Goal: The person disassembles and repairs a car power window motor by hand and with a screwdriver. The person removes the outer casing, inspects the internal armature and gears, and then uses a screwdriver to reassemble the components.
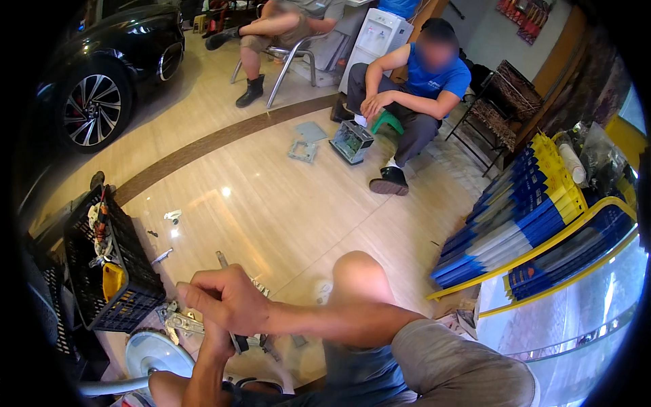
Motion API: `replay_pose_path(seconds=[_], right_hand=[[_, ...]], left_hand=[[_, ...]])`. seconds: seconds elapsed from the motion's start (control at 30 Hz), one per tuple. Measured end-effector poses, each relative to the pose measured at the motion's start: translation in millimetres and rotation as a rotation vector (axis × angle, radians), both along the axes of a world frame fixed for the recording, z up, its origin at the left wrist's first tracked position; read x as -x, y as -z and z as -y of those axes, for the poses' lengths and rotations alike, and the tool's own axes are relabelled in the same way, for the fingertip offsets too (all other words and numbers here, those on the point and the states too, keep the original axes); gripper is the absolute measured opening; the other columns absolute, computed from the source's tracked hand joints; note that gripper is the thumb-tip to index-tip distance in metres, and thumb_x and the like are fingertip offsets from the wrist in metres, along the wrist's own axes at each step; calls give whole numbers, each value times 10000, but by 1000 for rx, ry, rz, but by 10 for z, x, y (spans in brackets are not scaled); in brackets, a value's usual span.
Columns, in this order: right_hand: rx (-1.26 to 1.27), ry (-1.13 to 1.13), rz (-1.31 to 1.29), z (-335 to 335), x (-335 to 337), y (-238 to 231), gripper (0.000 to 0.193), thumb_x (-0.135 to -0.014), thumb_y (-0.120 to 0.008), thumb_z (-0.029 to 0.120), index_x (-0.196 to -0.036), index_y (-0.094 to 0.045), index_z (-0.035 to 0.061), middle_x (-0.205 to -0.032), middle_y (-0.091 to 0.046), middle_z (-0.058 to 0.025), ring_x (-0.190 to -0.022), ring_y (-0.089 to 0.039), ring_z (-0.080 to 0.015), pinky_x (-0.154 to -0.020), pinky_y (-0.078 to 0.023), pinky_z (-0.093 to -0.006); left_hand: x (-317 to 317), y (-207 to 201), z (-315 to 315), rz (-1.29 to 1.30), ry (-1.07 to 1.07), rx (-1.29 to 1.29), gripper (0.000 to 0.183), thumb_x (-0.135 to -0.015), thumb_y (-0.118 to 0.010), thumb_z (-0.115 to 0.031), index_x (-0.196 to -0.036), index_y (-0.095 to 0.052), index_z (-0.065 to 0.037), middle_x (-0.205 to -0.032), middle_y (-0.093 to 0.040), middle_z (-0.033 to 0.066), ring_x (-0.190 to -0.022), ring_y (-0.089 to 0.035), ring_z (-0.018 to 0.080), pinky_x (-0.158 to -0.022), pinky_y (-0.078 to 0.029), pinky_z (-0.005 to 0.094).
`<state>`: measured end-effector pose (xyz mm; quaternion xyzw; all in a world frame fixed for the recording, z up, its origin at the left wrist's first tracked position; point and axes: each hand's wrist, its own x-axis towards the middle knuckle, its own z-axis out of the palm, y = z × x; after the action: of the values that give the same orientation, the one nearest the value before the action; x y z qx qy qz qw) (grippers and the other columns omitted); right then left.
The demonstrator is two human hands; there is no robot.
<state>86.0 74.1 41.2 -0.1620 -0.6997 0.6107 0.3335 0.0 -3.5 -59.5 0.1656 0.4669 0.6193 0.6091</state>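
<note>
My right hand is closed in a fist in front of me, its forearm reaching in from the right. What it grips, if anything, is hidden. Right behind and below it is my left hand, its fingers mostly covered by the right one. A thin metal rod sticks up just beyond the fist; I cannot tell whether a hand holds it. Grey metal parts show beneath my right wrist. On the floor to the left of my hands lies a toothed metal piece.
A black plastic crate with tools stands at left, near a round pale-blue disc. Ahead, a seated person in blue faces an opened metal box. A yellow-edged rack of packets stands right. A black car is far left.
</note>
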Motion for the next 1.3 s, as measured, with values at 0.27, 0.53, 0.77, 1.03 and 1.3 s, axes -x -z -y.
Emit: replay_pose_path(seconds=[0.27, 0.53, 0.77, 1.03, 1.3], right_hand=[[116, 1, -17, -4, -20, -105, 367, -951, -595, 259, -730, -629, -32, -566, -514, 0, -561, -430, -47, -496, -350, -253], [139, -25, -110, 15, -76, -211, 347, -954, -597, 254, -746, -639, -20, -596, -552, 5, -577, -458, -37, -505, -361, -235], [114, -36, -46, 68, -76, -113, 339, -952, -599, 245, -748, -636, -23, -592, -544, 0, -575, -458, -40, -503, -360, -234], [113, -15, -58, 90, -61, -113, 322, -952, -597, 233, -762, -644, -22, -618, -567, -7, -602, -490, -48, -539, -390, -238], [142, 0, -158, -10, -107, -260, 313, -957, -597, 227, -768, -637, -20, -532, -505, 17, -474, -413, -23, -432, -292, -217]], left_hand=[[-131, -426, -85, -122, -137, 11, 410, -1020, -367, -377, -1168, -518, -26, -1041, -592, 70, -923, -627, 141, -748, -539, 278], [32, -248, -21, -4, 20, 63, 422, -998, -396, -404, -1119, -545, -29, -930, -619, 68, -809, -643, 139, -669, -538, 276], [-183, -576, -13, -81, -127, 21, 405, -1002, -397, -383, -1133, -541, -28, -967, -619, 60, -864, -642, 136, -729, -535, 274], [-72, -435, 15, -28, -82, 45, 419, -990, -424, -418, -1112, -557, -40, -942, -632, 58, -837, -652, 145, -689, -540, 275], [17, -472, -33, -47, 1, 24, 436, -985, -424, -454, -1031, -584, -51, -825, -621, 37, -750, -627, 131, -639, -510, 270]])
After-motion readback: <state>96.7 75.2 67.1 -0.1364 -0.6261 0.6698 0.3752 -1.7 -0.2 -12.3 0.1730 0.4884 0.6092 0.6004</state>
